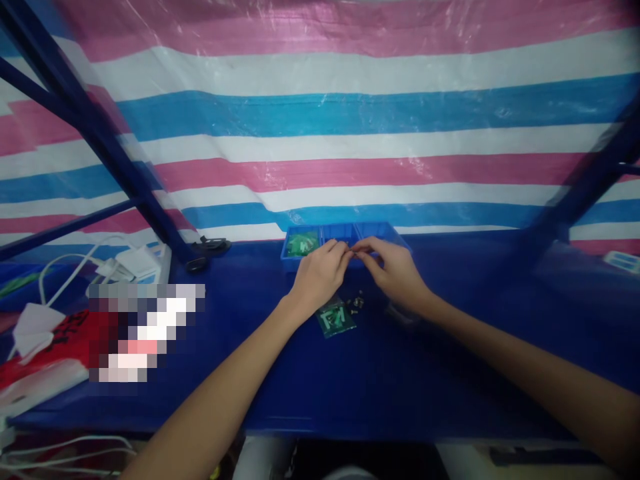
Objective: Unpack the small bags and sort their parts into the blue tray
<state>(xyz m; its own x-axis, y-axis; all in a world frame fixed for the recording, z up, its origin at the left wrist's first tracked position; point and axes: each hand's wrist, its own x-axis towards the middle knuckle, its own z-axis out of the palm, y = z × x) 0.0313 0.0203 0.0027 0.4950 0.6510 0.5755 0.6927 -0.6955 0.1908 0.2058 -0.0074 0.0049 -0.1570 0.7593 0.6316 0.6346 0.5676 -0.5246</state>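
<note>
Both hands meet at the front edge of a blue divided tray [283, 255], their fingertips pinched together. My left hand [321, 272] and my right hand [393, 270] are closed on something too small to make out between them. Green packets [302, 244] lie in the tray's left compartment. Just below my left hand, a green packet with pale pieces [337, 321] rests on the blue table [300, 380]. Beside it lie several small metal parts [357, 303]. A clear plastic bag [403, 315] sits under my right wrist.
Black cables [215, 245] and a dark oval object [197, 265] lie at the back left. A white power strip [164, 267] with plugs and a red bag [65, 343] occupy the left side. A striped sheet [350, 140] hangs behind, between blue frame bars [100, 143].
</note>
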